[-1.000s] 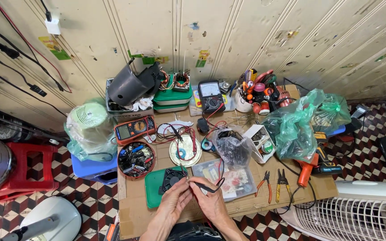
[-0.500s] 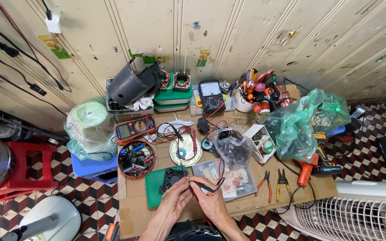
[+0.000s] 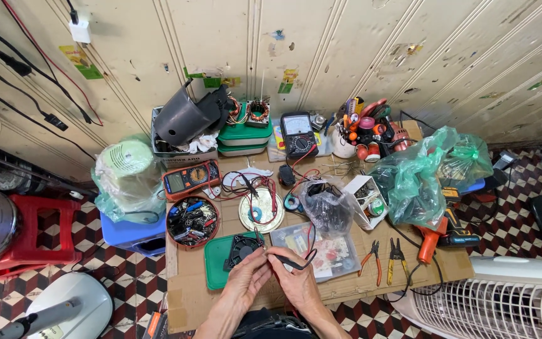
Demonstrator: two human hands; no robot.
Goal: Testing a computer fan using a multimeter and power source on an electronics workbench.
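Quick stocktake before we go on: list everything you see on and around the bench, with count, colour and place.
small fan: 1, black, on the green tray by the left hand
green tray: 1, bench front left
probe: 1, black, pinched in the right hand
clear box: 1, right of the hands
round tin of parts: 1, left of the tray
digital multimeter: 1, orange, behind the tin
analogue meter: 1, black, bench rear
pliers: 2, orange and yellow handles, front right
green bags: 2, right side
drill: 1, orange, right edge
red stool: 1, floor left
white fan: 1, floor right
left hand: at the small fan
right hand: holding the probe
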